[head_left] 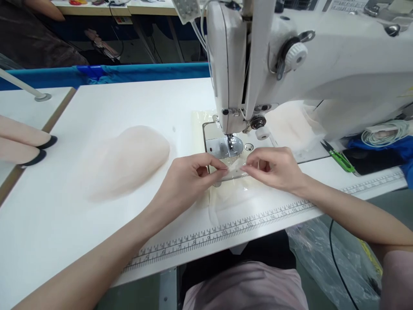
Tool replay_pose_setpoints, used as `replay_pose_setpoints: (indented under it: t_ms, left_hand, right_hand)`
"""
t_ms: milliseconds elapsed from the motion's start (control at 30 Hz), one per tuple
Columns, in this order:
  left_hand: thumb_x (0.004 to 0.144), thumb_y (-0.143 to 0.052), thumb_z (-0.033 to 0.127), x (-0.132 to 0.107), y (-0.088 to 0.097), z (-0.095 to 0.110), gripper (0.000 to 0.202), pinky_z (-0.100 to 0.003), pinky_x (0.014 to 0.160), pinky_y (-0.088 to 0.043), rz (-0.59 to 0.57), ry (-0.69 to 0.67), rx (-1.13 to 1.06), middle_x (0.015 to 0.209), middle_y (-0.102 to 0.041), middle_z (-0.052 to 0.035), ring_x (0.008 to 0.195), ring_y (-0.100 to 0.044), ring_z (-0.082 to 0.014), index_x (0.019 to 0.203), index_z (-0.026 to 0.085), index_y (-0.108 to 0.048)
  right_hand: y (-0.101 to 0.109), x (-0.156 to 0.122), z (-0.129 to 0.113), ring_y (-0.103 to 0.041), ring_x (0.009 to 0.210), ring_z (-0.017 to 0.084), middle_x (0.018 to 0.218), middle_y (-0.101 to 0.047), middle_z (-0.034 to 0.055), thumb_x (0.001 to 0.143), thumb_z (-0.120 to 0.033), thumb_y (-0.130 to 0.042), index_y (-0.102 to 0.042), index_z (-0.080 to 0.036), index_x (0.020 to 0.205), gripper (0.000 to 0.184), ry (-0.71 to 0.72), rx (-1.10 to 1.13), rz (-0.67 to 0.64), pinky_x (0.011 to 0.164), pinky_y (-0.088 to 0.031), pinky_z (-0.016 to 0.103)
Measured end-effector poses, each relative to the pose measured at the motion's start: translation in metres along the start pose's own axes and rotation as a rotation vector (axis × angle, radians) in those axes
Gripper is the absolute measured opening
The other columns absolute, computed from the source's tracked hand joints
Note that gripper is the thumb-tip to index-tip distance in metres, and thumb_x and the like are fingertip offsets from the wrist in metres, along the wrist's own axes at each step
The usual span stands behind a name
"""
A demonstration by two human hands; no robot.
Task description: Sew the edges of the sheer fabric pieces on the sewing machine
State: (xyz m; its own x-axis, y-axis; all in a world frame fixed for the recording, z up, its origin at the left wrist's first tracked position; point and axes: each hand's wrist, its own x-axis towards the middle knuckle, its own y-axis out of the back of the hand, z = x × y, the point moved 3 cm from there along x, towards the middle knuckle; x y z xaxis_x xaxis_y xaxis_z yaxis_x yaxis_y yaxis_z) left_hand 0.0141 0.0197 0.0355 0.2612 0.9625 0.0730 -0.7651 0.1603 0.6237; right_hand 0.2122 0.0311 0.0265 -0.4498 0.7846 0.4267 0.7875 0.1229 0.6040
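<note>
Just in front of the needle of the white sewing machine (227, 64), a thin, sheer pale piece of fabric (235, 165) is stretched between my two hands. My left hand (196, 174) pinches its left side between thumb and forefinger. My right hand (274, 168) pinches the right side, its other fingers curled in. Part of the fabric hangs toward the table's front edge, where it almost blends with the white top. The metal needle plate (222, 146) lies right behind the fabric, below the presser foot (230, 141).
To the left lies a sheer beige fabric piece (135, 157), with two beige, black-tipped shapes (26, 142) beyond it. More pale fabric (293, 125) sits under the machine arm. Green thread snips (340, 159) rest on a dark phone (374, 160). A ruler tape (222, 232) runs along the front edge.
</note>
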Motion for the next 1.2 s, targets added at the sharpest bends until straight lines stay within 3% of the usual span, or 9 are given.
replay_pose_setpoints:
  t_ms: [100,200,300,367,500,667,867,1000,1200]
  left_hand:
    - [0.079,-0.07,0.028,-0.002,-0.001,0.003,0.007,-0.019,0.039,-0.032,0.005,0.044,-0.096,0.045,-0.054,0.009,0.035,-0.039,-0.0039,0.074,0.024,-0.07]
    - [0.079,-0.071,0.029,-0.002,0.0,0.004,0.01,-0.018,0.042,-0.038,0.024,0.063,-0.17,0.049,-0.061,0.0068,0.039,-0.05,-0.0051,0.072,0.022,-0.068]
    - [0.078,-0.072,0.03,-0.001,0.003,0.001,0.014,-0.019,0.043,-0.042,0.023,0.122,-0.23,0.056,-0.067,0.0029,0.043,-0.057,-0.0076,0.069,0.02,-0.066]
    - [0.077,-0.072,0.031,0.0,0.002,-0.002,0.017,-0.019,0.042,-0.042,-0.016,0.181,-0.254,0.056,-0.068,0.0017,0.044,-0.059,-0.0093,0.068,0.02,-0.064]
    - [0.079,-0.071,0.031,-0.002,0.0,-0.001,0.017,-0.018,0.048,-0.048,-0.047,0.187,-0.283,0.061,-0.07,0.0012,0.053,-0.066,-0.0114,0.07,0.019,-0.062]
    - [0.081,-0.069,0.021,-0.005,-0.004,0.006,0.005,-0.021,0.062,-0.054,0.04,-0.133,-0.113,0.076,-0.07,0.0008,0.067,-0.067,-0.0114,0.082,0.019,-0.064]
    - [0.089,-0.057,0.012,-0.013,-0.013,0.007,0.012,-0.02,0.049,-0.043,0.3,-0.69,0.425,0.072,-0.061,0.0013,0.059,-0.055,-0.0086,0.079,0.018,-0.054]
    - [0.088,-0.058,0.009,-0.015,-0.014,0.006,0.013,-0.022,0.05,-0.042,0.382,-0.816,0.5,0.07,-0.061,0.0015,0.059,-0.055,-0.01,0.082,0.019,-0.052]
    - [0.085,-0.062,0.007,-0.016,-0.014,0.007,0.015,-0.023,0.052,-0.044,0.373,-0.898,0.508,0.069,-0.062,0.0001,0.059,-0.055,-0.011,0.085,0.017,-0.052]
  right_hand:
    - [-0.007,-0.001,-0.004,-0.057,0.045,0.004,0.106,-0.068,0.0048,0.081,-0.033,-0.071,-0.062,-0.018,0.103,0.029,-0.121,0.238,-0.051,0.041,-0.048,0.02]
    - [-0.015,-0.003,0.001,-0.064,0.05,0.008,0.09,-0.069,0.0003,0.085,-0.029,-0.066,-0.057,-0.019,0.107,0.026,-0.291,0.365,-0.207,0.046,-0.054,0.02]
    - [-0.013,-0.004,0.01,-0.067,0.054,0.012,0.064,-0.065,-0.0049,0.086,-0.023,-0.062,-0.058,-0.019,0.102,0.017,-0.341,0.303,-0.177,0.053,-0.056,0.022]
    - [-0.011,-0.003,0.013,-0.064,0.05,0.01,0.07,-0.068,-0.0027,0.087,-0.021,-0.06,-0.061,-0.019,0.1,0.014,-0.336,0.252,-0.168,0.049,-0.054,0.021]
    - [-0.011,-0.002,0.008,-0.062,0.047,0.006,0.106,-0.07,0.0042,0.085,-0.022,-0.062,-0.063,-0.019,0.103,0.019,-0.325,0.302,-0.174,0.044,-0.053,0.021]
    - [-0.012,0.0,0.003,-0.065,0.054,0.01,0.07,-0.068,-0.0017,0.085,-0.024,-0.065,-0.065,-0.017,0.088,0.007,-0.23,0.283,-0.123,0.052,-0.054,0.021]
    - [-0.013,-0.006,0.001,-0.054,0.054,0.006,0.066,-0.061,-0.0042,0.088,-0.018,-0.061,-0.063,-0.017,0.096,0.009,0.105,0.058,0.012,0.053,-0.049,0.018]
    - [-0.015,-0.01,-0.001,-0.046,0.049,0.006,0.061,-0.052,-0.0073,0.091,-0.019,-0.057,-0.058,-0.017,0.105,0.014,0.211,-0.01,0.033,0.049,-0.045,0.018]
    - [-0.015,-0.011,-0.004,-0.043,0.049,0.006,0.06,-0.049,-0.008,0.091,-0.018,-0.054,-0.055,-0.019,0.103,0.012,0.265,-0.031,0.04,0.048,-0.042,0.016]
